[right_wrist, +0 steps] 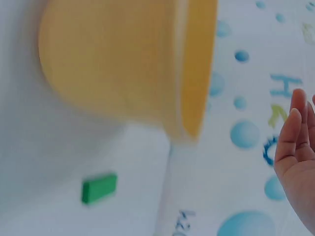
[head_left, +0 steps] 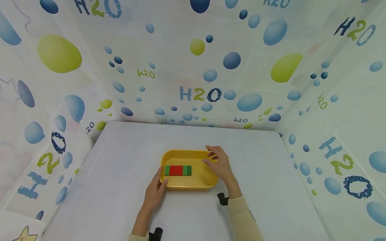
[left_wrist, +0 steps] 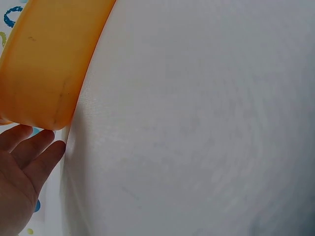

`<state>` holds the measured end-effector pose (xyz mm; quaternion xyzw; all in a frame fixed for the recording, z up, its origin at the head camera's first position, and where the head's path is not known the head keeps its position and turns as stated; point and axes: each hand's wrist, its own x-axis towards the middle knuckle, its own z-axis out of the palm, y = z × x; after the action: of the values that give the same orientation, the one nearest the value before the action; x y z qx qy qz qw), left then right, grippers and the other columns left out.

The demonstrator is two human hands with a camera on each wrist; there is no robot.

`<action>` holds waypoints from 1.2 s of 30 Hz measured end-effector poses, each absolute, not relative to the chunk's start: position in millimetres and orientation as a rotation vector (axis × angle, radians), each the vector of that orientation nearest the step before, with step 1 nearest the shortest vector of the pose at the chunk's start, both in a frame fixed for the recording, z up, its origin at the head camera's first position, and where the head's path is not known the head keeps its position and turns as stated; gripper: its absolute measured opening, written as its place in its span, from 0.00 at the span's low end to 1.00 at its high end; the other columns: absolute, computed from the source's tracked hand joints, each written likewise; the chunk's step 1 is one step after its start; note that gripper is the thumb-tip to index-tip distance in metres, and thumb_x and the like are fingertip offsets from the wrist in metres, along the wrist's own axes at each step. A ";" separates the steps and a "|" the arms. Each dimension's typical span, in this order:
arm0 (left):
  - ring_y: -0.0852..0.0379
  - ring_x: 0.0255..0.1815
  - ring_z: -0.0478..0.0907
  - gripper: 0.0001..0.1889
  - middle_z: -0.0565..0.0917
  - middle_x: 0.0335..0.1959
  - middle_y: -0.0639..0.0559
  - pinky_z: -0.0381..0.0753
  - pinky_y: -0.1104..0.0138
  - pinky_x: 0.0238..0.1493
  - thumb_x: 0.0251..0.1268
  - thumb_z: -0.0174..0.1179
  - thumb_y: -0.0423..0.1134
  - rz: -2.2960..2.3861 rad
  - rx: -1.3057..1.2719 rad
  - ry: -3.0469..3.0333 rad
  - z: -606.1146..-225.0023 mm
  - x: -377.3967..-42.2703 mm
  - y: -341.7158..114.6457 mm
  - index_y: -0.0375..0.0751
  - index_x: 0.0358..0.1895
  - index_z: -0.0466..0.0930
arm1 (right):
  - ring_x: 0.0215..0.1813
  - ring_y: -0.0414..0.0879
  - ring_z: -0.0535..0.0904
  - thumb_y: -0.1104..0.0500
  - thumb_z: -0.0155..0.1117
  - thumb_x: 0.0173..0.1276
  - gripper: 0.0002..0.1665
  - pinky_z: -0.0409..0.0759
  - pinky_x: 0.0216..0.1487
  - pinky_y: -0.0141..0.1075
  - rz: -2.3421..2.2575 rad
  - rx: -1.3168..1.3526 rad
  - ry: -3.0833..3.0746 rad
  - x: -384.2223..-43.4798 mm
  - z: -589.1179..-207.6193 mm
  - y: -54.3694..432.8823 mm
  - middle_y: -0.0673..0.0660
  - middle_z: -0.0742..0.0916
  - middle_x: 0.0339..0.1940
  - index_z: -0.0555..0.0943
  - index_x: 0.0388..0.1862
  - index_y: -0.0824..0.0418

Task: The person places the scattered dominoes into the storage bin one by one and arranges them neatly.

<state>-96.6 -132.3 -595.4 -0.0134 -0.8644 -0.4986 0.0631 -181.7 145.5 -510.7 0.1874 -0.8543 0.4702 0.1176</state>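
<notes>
A yellow tray (head_left: 199, 180) lies on the white table. Toward its left side, red and green blocks (head_left: 178, 170) form one straight row, with red in the middle and green at both ends. At the tray's front left corner is my left hand (head_left: 155, 191). Its straight fingers touch the outer wall, seen in the left wrist view, and the thumb lies by the front rim. Over the tray's right end hovers my right hand (head_left: 221, 164), fingers apart and nothing between them. A single green block (right_wrist: 99, 188) appears outside the tray in the right wrist view.
White cloth with blue and green bubbles (head_left: 249, 102) hangs behind and on both sides of the table (head_left: 126, 150). Each wrist carries a small black camera mount (head_left: 223, 199).
</notes>
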 end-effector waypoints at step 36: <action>0.39 0.74 0.62 0.33 0.61 0.76 0.38 0.72 0.47 0.65 0.75 0.51 0.45 -1.512 -0.037 -2.633 -595.9 -96.4 -131.3 0.42 0.78 0.52 | 0.62 0.57 0.70 0.64 0.76 0.54 0.50 0.74 0.63 0.51 1.657 -0.063 -2.927 -195.8 -573.9 239.2 0.61 0.69 0.72 0.62 0.74 0.57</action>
<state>-96.4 -131.3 -595.9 -0.0122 -0.8659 -0.4973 0.0527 -195.8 239.2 -573.9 -0.0185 -0.8648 0.4894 -0.1110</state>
